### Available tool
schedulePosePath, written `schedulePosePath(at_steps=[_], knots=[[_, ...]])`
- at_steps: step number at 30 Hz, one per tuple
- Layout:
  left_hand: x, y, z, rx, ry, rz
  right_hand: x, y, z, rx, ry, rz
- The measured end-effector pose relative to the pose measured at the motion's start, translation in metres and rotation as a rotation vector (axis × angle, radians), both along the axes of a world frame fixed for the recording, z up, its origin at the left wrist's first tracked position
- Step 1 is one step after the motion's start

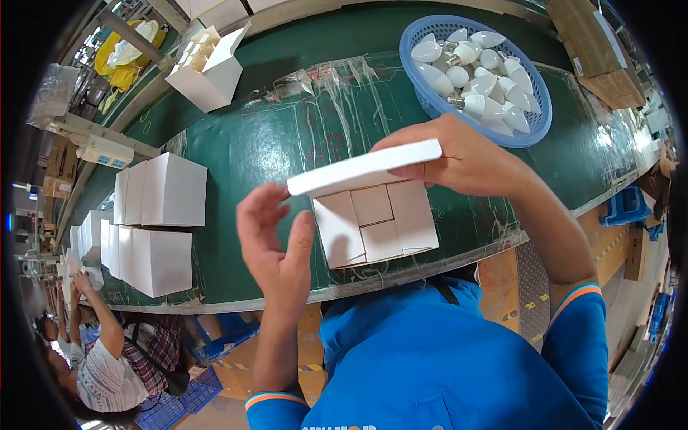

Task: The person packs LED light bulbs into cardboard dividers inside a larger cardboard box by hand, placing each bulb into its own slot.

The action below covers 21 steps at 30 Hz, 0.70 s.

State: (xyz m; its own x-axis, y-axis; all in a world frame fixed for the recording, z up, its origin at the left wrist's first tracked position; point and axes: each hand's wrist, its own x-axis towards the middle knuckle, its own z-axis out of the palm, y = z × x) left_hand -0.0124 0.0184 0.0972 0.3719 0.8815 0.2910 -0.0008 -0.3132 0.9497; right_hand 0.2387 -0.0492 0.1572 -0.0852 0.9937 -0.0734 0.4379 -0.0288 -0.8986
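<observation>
From my remote seat I see the right hand (469, 159) with its fingers clamped on a flat white carton (365, 168), gripping its right end and holding it level just above a small white box (376, 223). That box stands on the green table (287, 143) close to the near edge, about midway along it, with its folded flaps facing me. The left hand (276, 244) is raised just left of the box, palm toward it, fingers spread and curled slightly; its thumb sits right beside the box's left wall, but I cannot tell whether it touches. Toward the far right corner a blue basket (419, 100) holds white bulbs (476, 79). Stacks of closed white boxes (154, 222) fill the left end of the table, and an open carton (211, 68) stands near the far left edge. A co-worker (107, 358) works beyond the left end.
</observation>
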Motion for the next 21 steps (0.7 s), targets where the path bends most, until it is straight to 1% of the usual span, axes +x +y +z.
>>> schedulePosePath(at_steps=[2,3,5,6,8,9,11,12,13,14,16,17,18,19,20,21], knots=[[-0.007,-0.001,-0.003,0.43,-0.056,0.076,-0.003,0.002,0.002,-0.024,0.012,-0.019],[-0.012,-0.002,0.0,0.431,-0.053,0.066,-0.003,0.001,0.004,-0.05,0.018,-0.042],[-0.02,-0.004,0.011,0.794,0.264,-0.199,0.001,-0.001,0.005,-0.074,0.021,-0.074],[-0.016,-0.004,0.015,0.793,0.258,-0.197,0.005,0.001,0.004,-0.088,-0.01,-0.034],[-0.003,-0.001,0.023,1.104,0.439,-0.382,0.008,0.005,0.002,-0.107,-0.058,0.038],[0.002,0.002,0.027,1.098,0.442,-0.365,0.008,0.005,0.0,-0.117,-0.035,0.039],[0.009,0.009,0.034,1.102,0.574,-0.498,0.011,0.002,-0.011,-0.13,-0.006,0.038],[0.01,0.013,0.034,1.1,0.576,-0.497,0.016,0.001,-0.02,-0.186,-0.039,-0.025],[0.01,0.017,0.034,1.064,0.545,-0.541,0.018,0.0,-0.023,-0.239,-0.075,-0.091],[0.01,0.02,0.034,1.03,0.512,-0.584,0.014,-0.003,-0.016,-0.236,-0.079,-0.093],[0.01,0.02,0.029,1.033,0.508,-0.582,-0.005,-0.016,0.004,0.022,-0.249,-0.108],[0.01,0.021,0.028,1.032,0.508,-0.582,-0.01,-0.03,0.005,0.124,-0.532,-0.141],[0.009,0.022,0.028,1.03,0.506,-0.576,-0.021,-0.045,0.021,0.089,-0.734,-0.193],[0.009,0.023,0.03,1.031,0.512,-0.563,-0.029,-0.06,0.034,0.035,-0.858,-0.214],[0.009,0.023,0.03,1.028,0.518,-0.55,-0.036,-0.069,0.033,0.031,-0.862,-0.204],[0.011,0.024,0.026,1.043,0.484,-0.522,-0.042,-0.078,0.032,0.117,-0.723,-0.053]])
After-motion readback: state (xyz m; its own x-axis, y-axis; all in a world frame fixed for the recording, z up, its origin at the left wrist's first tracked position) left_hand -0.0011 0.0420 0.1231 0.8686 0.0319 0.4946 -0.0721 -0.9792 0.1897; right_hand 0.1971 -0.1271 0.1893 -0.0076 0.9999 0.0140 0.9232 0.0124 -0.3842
